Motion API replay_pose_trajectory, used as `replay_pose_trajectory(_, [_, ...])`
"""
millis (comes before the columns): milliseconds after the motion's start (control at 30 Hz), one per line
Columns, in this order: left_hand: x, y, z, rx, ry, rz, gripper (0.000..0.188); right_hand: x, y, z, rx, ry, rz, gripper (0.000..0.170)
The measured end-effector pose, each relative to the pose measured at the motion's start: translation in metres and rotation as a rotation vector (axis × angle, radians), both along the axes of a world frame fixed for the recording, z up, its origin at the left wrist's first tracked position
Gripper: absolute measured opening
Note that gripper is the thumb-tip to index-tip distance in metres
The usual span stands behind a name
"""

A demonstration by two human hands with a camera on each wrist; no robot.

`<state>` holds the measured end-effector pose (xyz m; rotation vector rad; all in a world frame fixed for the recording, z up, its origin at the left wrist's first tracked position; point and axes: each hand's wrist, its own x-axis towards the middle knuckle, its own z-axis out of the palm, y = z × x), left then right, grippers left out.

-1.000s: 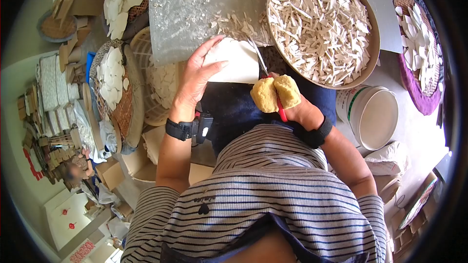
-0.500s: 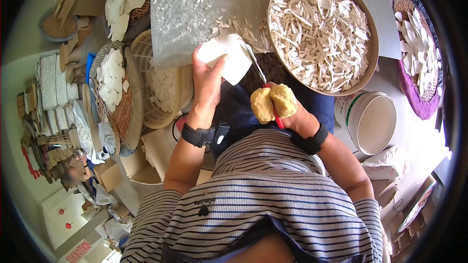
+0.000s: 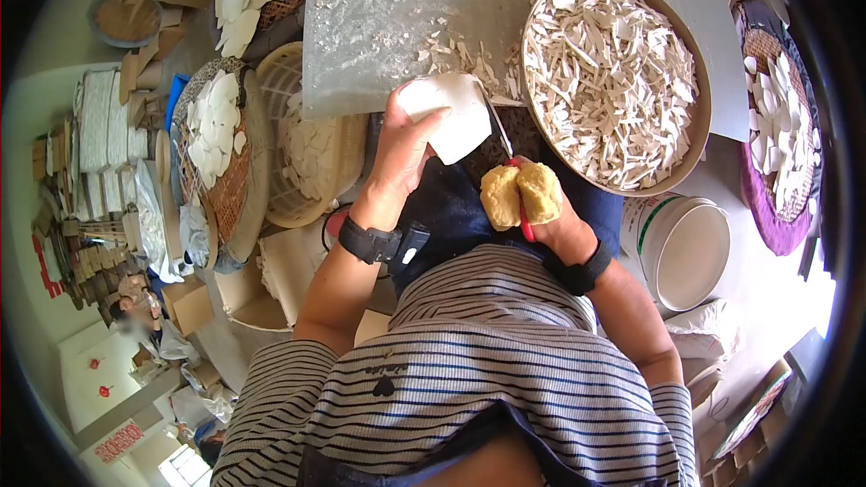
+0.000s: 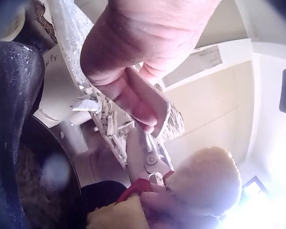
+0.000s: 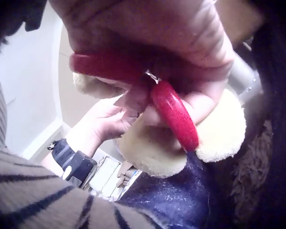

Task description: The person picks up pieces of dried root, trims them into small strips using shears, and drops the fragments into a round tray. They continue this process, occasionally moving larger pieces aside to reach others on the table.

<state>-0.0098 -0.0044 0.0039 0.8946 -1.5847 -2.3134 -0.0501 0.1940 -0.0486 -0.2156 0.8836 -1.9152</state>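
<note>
My left hand (image 3: 397, 162) pinches a flat, pale white piece (image 3: 458, 122), thumb on top and fingers beneath. In the left wrist view its fingers curl round the piece's (image 4: 162, 110) edge. My right hand (image 3: 564, 227) grips red-handled shears (image 3: 500, 131), their blades lying along the right edge of the white piece. Two yellow sponge-like pads (image 3: 520, 195) bulge around the handles. The right wrist view has the fingers wrapped round the red handles (image 5: 175, 114), and the metal pivot of the shears (image 4: 151, 159) appears in the left wrist view.
A round tray (image 3: 706, 140) full of white strips sits on the grey metal table (image 3: 361, 54), which is strewn with scraps. Baskets of white pieces (image 3: 215, 122) stand at the left, another basket (image 3: 783, 122) at the right. A white bucket (image 3: 690, 252) stands below the tray.
The left hand has turned the white piece, so a corner now points down toward the lap. The shears stay at its right edge. The whole head view has shifted slightly.
</note>
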Motion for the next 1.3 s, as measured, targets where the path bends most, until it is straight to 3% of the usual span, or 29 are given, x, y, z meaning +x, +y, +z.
replay_pose_trajectory(133, [0.0, -0.005, -0.001, -0.044, 0.005, -0.071, 0.054, -0.006, 0.001, 0.001, 0.361, 1.033, 0.053, 0.019])
replay_pose_trajectory(300, [0.001, -0.002, 0.001, -0.065, 0.034, -0.178, 0.06, -0.013, 0.001, 0.002, 0.444, 1.396, 0.061, 0.024])
replay_pose_trajectory(333, [0.001, 0.0, 0.001, -0.08, 0.019, -0.13, 0.06, -0.015, 0.001, 0.002, 0.426, 1.377, 0.049, 0.024])
replay_pose_trajectory(400, [0.001, 0.006, 0.002, -0.11, -0.007, -0.033, 0.06, -0.011, -0.003, -0.007, 0.404, 1.117, 0.077, 0.022])
replay_pose_trajectory(500, [0.004, 0.021, -0.009, -0.219, 0.087, 0.111, 0.059, -0.011, -0.001, 0.002, 0.429, 1.215, 0.049, 0.02])
replay_pose_trajectory(667, [0.004, 0.022, -0.014, -0.255, 0.117, 0.095, 0.059, -0.014, 0.002, 0.01, 0.42, 1.303, 0.01, 0.02])
replay_pose_trajectory(833, [0.001, 0.013, -0.023, -0.417, 0.183, 0.061, 0.057, -0.007, 0.001, -0.007, 0.375, 0.879, 0.064, 0.022])
replay_pose_trajectory(933, [-0.001, 0.006, -0.023, -0.572, 0.22, -0.006, 0.058, -0.007, 0.002, 0.001, 0.405, 1.024, 0.023, 0.023])
replay_pose_trajectory(1167, [0.0, 0.002, -0.011, -0.527, 0.193, -0.167, 0.058, -0.019, 0.006, 0.011, 0.379, 1.376, -0.027, 0.023])
replay_pose_trajectory(1300, [0.004, -0.004, -0.02, -0.464, 0.175, -0.138, 0.058, -0.017, 0.005, 0.015, 0.369, 1.25, 0.006, 0.024])
